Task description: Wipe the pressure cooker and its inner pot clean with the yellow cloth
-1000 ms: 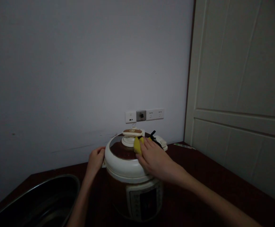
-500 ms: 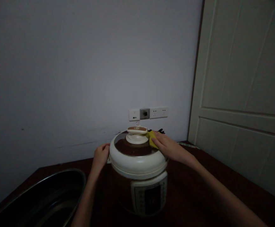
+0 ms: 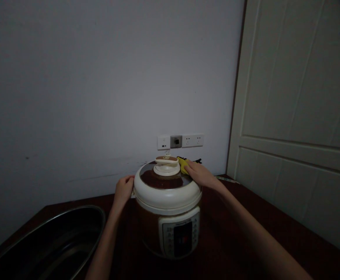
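Observation:
A white-and-brown electric pressure cooker (image 3: pixel 166 202) stands on the table, its control panel (image 3: pixel 180 235) facing me. My left hand (image 3: pixel 124 190) curls against the left edge of its white lid. My right hand (image 3: pixel 199 175) lies on the far right of the lid, pressing a yellow cloth (image 3: pixel 183 165) against the lid's rim. The cloth shows only in part beyond my fingers. A cream valve knob (image 3: pixel 166 166) sits at the lid's centre, just left of the cloth.
A large steel basin (image 3: pixel 50 241) sits at the lower left of the dark wooden table (image 3: pixel 231 241). Behind the cooker are a black object (image 3: pixel 198 160) and a wall socket panel (image 3: pixel 180 141). A white panelled door (image 3: pixel 292 97) stands at the right.
My right hand and the yellow cloth have moved along the lid from its near right towards the far rim. My left hand stays at the lid's left edge.

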A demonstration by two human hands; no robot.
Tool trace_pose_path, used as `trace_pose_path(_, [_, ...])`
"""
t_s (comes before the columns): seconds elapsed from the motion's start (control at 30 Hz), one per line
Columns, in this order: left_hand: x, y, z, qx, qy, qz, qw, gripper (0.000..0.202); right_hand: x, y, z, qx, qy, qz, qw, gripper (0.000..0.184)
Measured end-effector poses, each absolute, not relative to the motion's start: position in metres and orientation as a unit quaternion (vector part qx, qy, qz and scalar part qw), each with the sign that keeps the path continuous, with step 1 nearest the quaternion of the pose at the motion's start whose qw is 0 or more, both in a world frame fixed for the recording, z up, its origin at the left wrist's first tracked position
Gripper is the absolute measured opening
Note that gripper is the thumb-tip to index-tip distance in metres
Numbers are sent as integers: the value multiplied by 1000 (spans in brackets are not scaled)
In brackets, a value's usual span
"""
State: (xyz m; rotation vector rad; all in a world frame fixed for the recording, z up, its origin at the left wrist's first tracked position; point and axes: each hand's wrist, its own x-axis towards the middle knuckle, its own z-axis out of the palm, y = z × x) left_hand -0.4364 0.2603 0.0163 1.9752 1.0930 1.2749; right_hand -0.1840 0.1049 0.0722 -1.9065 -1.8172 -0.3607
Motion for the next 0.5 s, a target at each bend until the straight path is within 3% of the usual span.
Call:
trace_pose_path(0.2, [-436,260,16,729,406,477,275,41,-228,60,49,-667,-675,-153,275,51])
trace_pose_path(0.5, [-436,259,17,728,405,479,275,40,-200,116,88,-695,-670,-139,221,41])
